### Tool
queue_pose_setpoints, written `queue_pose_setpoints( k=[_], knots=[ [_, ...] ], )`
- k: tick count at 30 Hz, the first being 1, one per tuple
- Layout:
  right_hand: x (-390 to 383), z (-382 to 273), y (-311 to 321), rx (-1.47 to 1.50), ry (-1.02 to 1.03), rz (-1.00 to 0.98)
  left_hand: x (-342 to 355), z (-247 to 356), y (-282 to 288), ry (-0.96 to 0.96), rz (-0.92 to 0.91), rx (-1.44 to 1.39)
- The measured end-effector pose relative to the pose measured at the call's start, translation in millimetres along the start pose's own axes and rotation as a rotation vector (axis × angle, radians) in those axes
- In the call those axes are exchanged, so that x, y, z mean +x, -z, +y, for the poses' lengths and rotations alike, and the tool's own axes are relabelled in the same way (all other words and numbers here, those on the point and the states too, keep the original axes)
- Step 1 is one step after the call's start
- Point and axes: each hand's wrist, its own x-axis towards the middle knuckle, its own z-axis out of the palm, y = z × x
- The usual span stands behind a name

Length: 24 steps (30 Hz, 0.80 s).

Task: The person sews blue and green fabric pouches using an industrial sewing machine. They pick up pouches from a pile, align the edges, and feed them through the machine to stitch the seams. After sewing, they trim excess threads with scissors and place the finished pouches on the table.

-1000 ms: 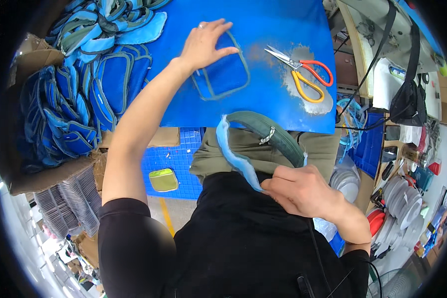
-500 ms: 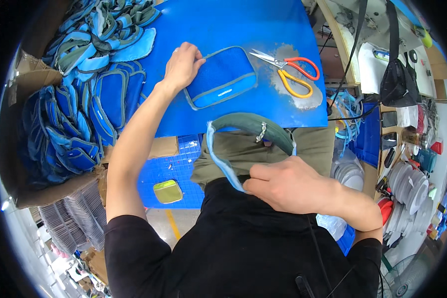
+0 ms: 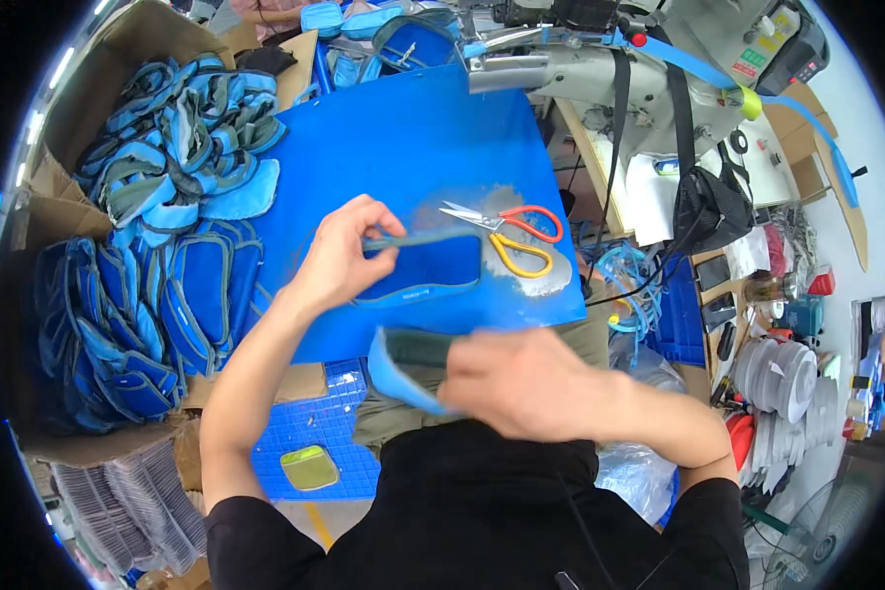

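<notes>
My left hand (image 3: 349, 254) pinches the upper left edge of a blue fabric panel (image 3: 427, 267) with grey-green binding and a small label strip. The panel's held edge is raised off the blue tabletop (image 3: 393, 128). Closer to my body, over my lap, my right hand (image 3: 521, 383) grips a curved fabric band (image 3: 395, 372), light blue on one face and dark green on the other. Motion blurs this hand, and its fingers hide part of the band. Scissors (image 3: 498, 222) with one red and one yellow handle lie open just right of the panel.
At left, a cardboard box (image 3: 63, 211) holds piled fabric bands (image 3: 182, 128) and stacked blue panels (image 3: 196, 300). A sewing machine (image 3: 600, 84) stands at the far right, with a black bag (image 3: 713, 206) hanging nearby. A yellow-green pouch (image 3: 309, 468) lies below the table.
My left hand has gone from resting on the panel's corner to lifting its edge. The band in my right hand has turned and come away from its open loop shape. The view has shifted.
</notes>
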Motion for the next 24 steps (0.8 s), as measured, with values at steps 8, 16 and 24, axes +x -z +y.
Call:
queue_pose_setpoints(
  k=[8,16,24],
  knots=[
    [17.2,48.4,3.6,-0.062,-0.14,0.444,-14.2,77.8,2.0,-0.003,-0.083,-0.158],
    [11.0,65.2,-14.7,-0.076,-0.127,0.656,-28.4,63.9,-24.9,-0.144,0.157,-0.11],
    [6.0,63.1,-24.0,0.052,-0.241,0.629,12.0,20.5,-17.2,0.123,-0.469,-0.576]
  ],
)
